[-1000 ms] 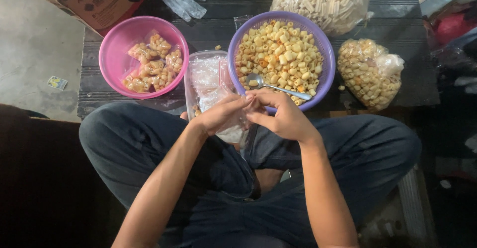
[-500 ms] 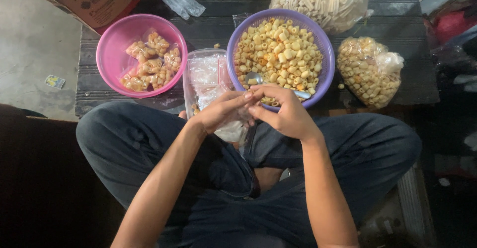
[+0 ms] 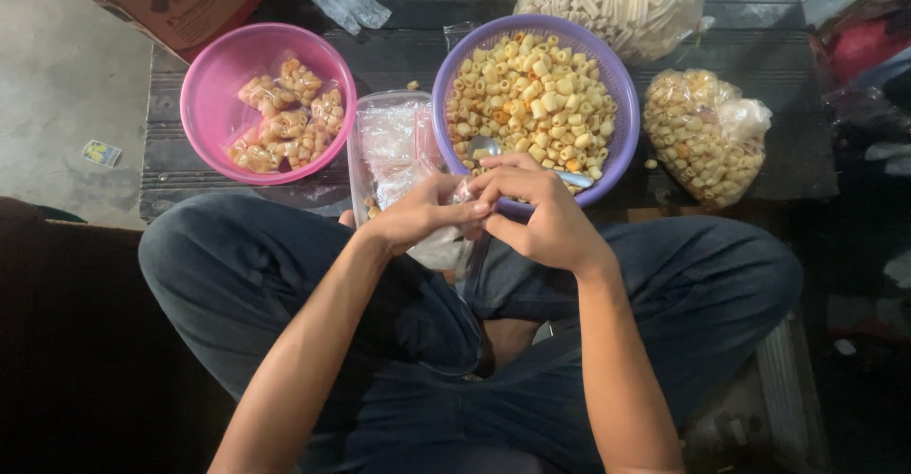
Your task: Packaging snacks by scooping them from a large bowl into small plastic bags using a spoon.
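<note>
My left hand and my right hand meet above my lap, fingertips pinching a small clear plastic bag between them. Both hands sit just in front of a purple bowl full of yellow tube-shaped snacks. A metal spoon lies in that bowl, its handle partly hidden by my right hand. Directly beyond my left hand lies a pile of empty clear bags.
A pink bowl at the left holds several small filled snack bags. Two large clear bags of snacks lie at the back and at the right. A cardboard box stands at the back left. My crossed legs fill the foreground.
Both hands stay together on the small bag, with only slight finger movement; the view has shifted a little.
</note>
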